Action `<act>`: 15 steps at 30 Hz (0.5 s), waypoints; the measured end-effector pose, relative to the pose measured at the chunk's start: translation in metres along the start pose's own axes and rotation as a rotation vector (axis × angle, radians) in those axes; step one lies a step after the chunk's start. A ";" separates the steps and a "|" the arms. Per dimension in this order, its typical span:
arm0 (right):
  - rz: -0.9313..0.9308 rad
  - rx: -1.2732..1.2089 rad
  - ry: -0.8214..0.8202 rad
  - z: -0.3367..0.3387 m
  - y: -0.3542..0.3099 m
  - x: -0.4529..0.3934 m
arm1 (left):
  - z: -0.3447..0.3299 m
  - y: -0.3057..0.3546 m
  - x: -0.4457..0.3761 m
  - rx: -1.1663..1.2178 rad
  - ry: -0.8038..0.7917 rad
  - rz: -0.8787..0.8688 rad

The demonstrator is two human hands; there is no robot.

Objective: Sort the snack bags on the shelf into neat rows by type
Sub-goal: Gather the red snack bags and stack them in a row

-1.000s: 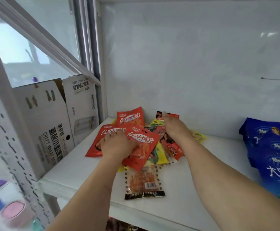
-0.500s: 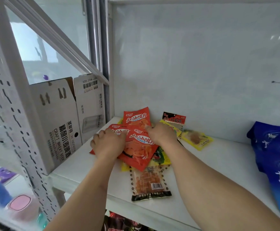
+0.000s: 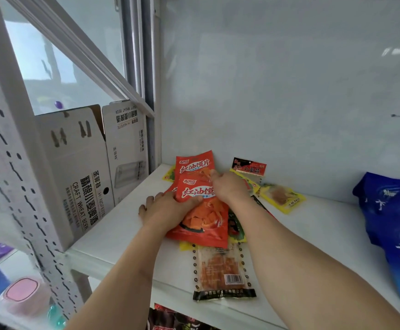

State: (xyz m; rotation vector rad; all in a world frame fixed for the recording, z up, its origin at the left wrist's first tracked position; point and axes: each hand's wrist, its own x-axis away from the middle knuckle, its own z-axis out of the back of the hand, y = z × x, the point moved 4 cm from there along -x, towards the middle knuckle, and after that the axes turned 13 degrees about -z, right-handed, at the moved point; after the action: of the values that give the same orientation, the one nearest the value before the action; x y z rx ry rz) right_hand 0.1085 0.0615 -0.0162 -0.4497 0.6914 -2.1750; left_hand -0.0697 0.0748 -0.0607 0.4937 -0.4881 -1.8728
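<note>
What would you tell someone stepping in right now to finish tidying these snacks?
Left hand: gripping the left edge of the top red bag.
Right hand: pinching that bag's upper right corner.
Another red bag lies behind it, with yellow and dark packets underneath.
Clear strip packet sits at the shelf front; yellow packet and small black-red packet lie loose near the back; blue bag far right.
Done: red bags roughly gathered.
Left: rows for everything else.

Back wall (image 3: 277, 86): plain white panel, smooth, with soft reflections.
Window (image 3: 51, 67): at the left, bright daylight behind a slanted white bar.
Upright post (image 3: 11, 167): white metal, perforated.
Cardboard boxes (image 3: 80, 167): white, standing beside the window.
</note>
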 end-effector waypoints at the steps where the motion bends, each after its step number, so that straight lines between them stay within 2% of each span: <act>1: -0.007 0.011 0.013 0.003 -0.001 -0.001 | 0.000 0.001 -0.001 0.009 0.003 -0.022; 8: 0.056 -0.053 0.040 0.005 -0.009 -0.021 | 0.002 -0.011 -0.012 0.300 0.028 -0.065; 15: -0.010 -0.084 -0.066 -0.010 -0.022 -0.042 | -0.001 -0.019 -0.015 0.347 0.031 -0.059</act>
State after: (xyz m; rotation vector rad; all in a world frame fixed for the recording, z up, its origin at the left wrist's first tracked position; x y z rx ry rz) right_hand 0.1165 0.1093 -0.0146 -0.5676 0.7472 -2.1361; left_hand -0.0792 0.0951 -0.0704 0.7727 -0.7916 -1.8396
